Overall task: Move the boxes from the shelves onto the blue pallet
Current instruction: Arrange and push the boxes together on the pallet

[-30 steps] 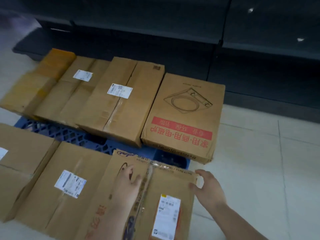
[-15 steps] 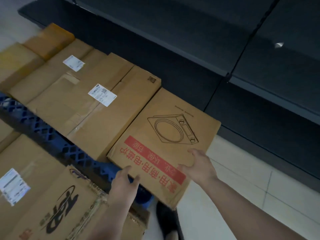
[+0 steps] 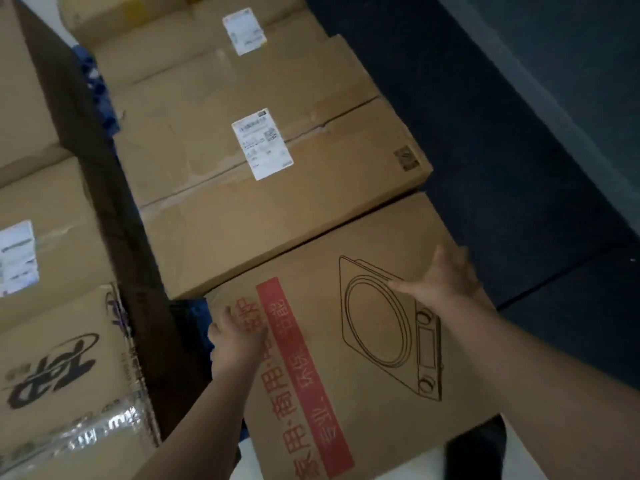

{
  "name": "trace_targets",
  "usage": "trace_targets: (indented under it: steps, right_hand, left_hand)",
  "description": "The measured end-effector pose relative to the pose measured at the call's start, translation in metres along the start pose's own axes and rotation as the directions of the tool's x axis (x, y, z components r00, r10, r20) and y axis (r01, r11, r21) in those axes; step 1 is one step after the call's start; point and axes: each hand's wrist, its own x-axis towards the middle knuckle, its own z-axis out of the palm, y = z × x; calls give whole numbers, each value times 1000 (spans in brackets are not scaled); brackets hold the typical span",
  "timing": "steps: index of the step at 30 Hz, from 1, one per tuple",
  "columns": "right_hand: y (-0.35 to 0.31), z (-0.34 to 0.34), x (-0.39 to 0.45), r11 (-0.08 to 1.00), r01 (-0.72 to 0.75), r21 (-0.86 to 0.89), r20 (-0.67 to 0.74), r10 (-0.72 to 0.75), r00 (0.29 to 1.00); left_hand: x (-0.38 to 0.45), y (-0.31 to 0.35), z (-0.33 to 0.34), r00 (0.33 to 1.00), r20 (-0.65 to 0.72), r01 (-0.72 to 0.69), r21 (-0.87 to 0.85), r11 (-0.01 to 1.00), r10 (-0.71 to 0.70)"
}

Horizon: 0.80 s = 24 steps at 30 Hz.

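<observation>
I am pressing my left hand (image 3: 239, 344) flat, fingers spread, on the cooktop box (image 3: 363, 341) near its left edge, while my right hand (image 3: 440, 282) is resting open on its far right corner. The box is lying at the blue pallet (image 3: 199, 311)'s near end, touching the labelled box (image 3: 263, 174).

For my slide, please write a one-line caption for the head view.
Both hands, left hand and right hand, rest flat on the cooker-printed box beside other boxes on the blue pallet.
</observation>
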Motion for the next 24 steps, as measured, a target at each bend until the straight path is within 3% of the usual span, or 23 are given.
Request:
trace_targets:
  steps: [2,4,9,20,24]
  right_hand:
    - [9,2,21,995,-102,14,37,101,994]
    - [12,4,39,993,-114,26,57,113,992]
    - [5,31,36,999,-37,19,56,36,998]
    - [-15,57,15,999,38,17,42,-39,998]
    - [-48,32,12,990,135,29,-65,-132,989]
  left_hand:
    - [4,-15,11,990,-3,142,-47,989,-142]
    - [6,-27,22,976,9,218,-139,966,-219]
    - [11,-55,30,959,-76,263,-132,956,-274]
    - [28,-70,-4,973,-62,213,-142,967,-224]
    - [30,-52,-19,994,-109,-42,-124,991,29]
